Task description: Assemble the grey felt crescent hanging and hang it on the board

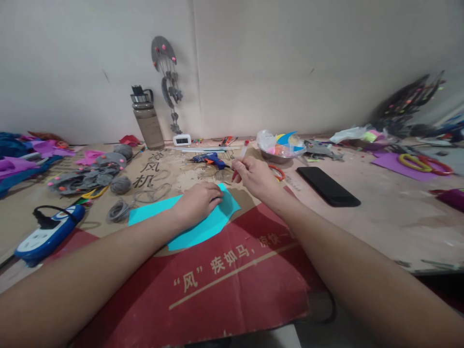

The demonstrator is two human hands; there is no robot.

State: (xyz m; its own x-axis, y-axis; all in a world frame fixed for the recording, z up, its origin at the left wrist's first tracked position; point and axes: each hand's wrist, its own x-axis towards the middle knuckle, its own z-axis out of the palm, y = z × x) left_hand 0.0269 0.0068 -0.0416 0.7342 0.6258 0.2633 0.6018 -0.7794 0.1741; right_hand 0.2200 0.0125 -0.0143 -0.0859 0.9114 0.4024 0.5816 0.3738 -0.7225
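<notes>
A bright turquoise sheet (197, 235) with a cut, angled outline lies on the red and brown cardboard in front of me. My left hand (199, 203) rests on top of it, palm down, with the fingers lying across the sheet and slightly bent. Just right of the sheet, my right hand (252, 175) is raised a little and closed around a red pen (244, 150) with a pale barrel. The pen stands tilted, and its lower part is partly covered by the fingers.
A blue glue gun (213, 160) lies beyond my hands, near orange-handled scissors (277, 172). On the right is a black phone (328, 186). Grey yarn (119, 211) and a blue power strip (50, 237) are at left. A bottle (148, 123) stands by the wall.
</notes>
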